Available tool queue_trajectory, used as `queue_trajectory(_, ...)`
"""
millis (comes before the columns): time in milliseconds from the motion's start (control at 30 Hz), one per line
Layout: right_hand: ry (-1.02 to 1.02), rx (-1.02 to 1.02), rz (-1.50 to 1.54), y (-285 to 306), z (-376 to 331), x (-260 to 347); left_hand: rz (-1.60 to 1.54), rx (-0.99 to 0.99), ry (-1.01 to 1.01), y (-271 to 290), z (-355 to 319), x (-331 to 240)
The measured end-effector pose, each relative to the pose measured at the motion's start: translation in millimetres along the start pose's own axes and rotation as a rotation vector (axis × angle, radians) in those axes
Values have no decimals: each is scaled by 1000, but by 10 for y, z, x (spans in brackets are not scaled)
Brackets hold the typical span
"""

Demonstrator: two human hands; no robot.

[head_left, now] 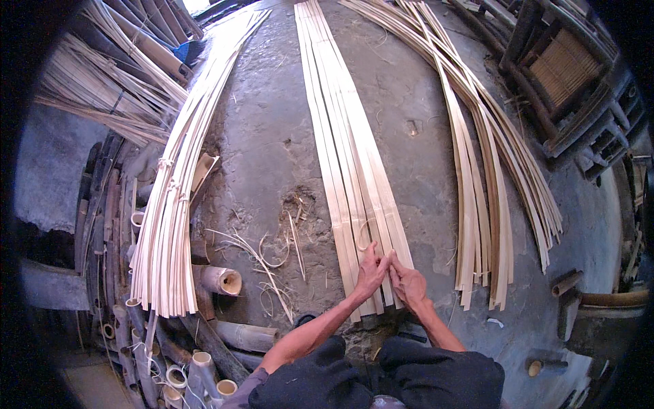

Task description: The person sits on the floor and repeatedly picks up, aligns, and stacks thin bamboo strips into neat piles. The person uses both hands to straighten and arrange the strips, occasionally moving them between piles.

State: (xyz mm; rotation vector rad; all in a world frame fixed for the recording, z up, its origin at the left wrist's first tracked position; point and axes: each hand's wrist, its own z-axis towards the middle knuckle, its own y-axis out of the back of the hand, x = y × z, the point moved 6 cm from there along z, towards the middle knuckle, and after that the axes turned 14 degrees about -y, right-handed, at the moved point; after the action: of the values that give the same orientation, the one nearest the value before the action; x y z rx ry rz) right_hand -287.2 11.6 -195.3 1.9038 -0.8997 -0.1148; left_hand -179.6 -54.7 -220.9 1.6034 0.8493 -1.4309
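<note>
A row of long, pale bamboo strips (351, 136) lies on the floor ahead of me, running away from my knees. Over its near end, my left hand (372, 274) is closed with the fingers bent against the strips. A thin curled bamboo fibre (362, 235) loops up beside its fingertip. Touching it from the right, my right hand (409, 283) pinches at the edge of one strip with thumb and forefinger. The fingertips of both hands meet, so exactly what lies between them is partly hidden.
A tied bundle of strips (167, 238) lies to the left, and loose strips (480, 170) spread to the right. Cut bamboo tubes (221, 280) crowd the lower left. Thin shavings (262, 262) litter the floor. A dark bamboo chair (565, 75) stands at far right.
</note>
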Motion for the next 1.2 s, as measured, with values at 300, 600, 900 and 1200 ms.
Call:
queue_trajectory(300, 36, -307, -50, 2, 229, -359, -276, 64, 174, -159, 18, 294)
queue_trajectory(600, -25, 254, 952, 123, 355, -409, -426, 171, 247, -101, 11, 183)
queue_trajectory(900, -219, 26, 953, 571, 224, -706, -531, 219, 245, -282, 28, 95)
queue_trajectory(1200, -86, 100, 1020, 255, 139, -395, -636, 221, 261, -307, 10, 162)
